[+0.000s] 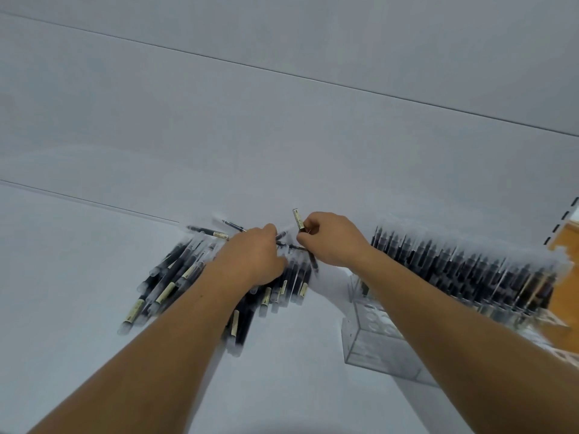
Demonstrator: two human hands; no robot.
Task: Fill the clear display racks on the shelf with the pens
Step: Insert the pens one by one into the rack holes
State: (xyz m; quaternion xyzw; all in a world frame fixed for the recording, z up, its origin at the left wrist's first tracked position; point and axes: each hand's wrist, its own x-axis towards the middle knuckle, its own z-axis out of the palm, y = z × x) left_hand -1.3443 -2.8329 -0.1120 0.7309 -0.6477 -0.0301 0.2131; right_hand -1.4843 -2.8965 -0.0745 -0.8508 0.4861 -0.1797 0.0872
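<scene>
From the head view, both bare forearms reach forward over a white shelf (78,261). The hands are close together at the far end of a loose pile of pens (175,277), which lies on the shelf left of centre. The pens are dark with clear caps and pale labels, and they are fanned out in several directions.

The left hand (253,255) lies knuckles-up on the pile with its fingers bent down among the pens. Whether it actually grips any of them cannot be told.

The right hand (332,239) is just beside it and pinches a single pen (298,219) between thumb and forefinger. The labelled end of that pen sticks up above the hand.

To the right stands a clear rack (376,343). Its near corner shows bare holes, while the rows behind and further right are packed with upright dark pens.

A pale back panel (282,120) rises behind the shelf, and a wooden board (564,245) shows at the far right edge.
</scene>
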